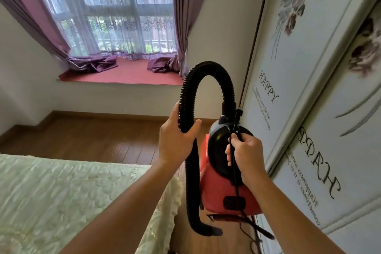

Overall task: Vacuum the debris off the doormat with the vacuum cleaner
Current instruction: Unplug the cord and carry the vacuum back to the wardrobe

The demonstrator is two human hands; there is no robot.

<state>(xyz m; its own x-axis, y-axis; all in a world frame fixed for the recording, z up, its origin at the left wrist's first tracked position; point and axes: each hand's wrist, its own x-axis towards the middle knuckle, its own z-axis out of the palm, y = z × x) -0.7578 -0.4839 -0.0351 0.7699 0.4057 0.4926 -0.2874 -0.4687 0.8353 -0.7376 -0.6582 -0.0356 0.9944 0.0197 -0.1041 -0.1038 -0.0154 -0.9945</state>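
A small red and black vacuum cleaner (222, 189) hangs in the air in front of me, between the bed and the wardrobe. Its black ribbed hose (208, 68) arches up and over, then drops to a black nozzle (206, 229) just above the floor. My left hand (177, 140) grips the hose on its left side. My right hand (245, 154) is curled round the vacuum's handle and a black strap or cord (235, 173) that trails down past the body. No doormat is in view.
A bed with a pale green quilt (61, 196) fills the lower left. A white wardrobe with flower prints (309, 88) stands close on the right. Wooden floor (92, 138) stretches ahead to a red window seat (127, 74) with purple curtains.
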